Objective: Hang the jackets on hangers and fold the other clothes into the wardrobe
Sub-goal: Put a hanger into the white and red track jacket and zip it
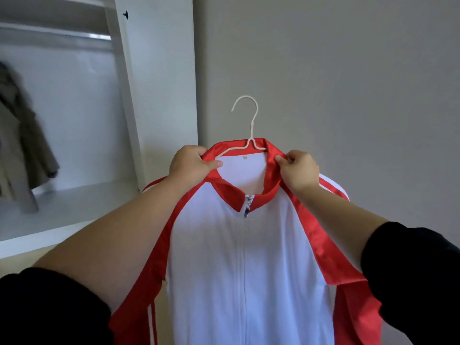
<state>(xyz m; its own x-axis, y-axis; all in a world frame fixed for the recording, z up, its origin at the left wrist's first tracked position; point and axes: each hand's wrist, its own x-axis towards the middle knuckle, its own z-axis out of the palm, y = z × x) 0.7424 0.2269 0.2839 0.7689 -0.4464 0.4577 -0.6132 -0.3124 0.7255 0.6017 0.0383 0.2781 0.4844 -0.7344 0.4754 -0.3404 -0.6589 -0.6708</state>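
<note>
A white track jacket (239, 257) with a red collar and red sleeves hangs in front of me, zipped up to the collar. A cream wire hanger (250, 120) sits inside its neck, the hook sticking up above the collar. My left hand (190, 164) grips the left side of the red collar, thumb on top. My right hand (300, 169) pinches the right side of the collar. Both hands hold the jacket up in the air against the grey wall.
The open white wardrobe (124, 95) stands at the left, with a metal rail (74, 36) near its top and a bare bottom shelf (62, 210). An olive-beige coat (22, 135) hangs at its far left. A plain grey wall (348, 83) fills the right.
</note>
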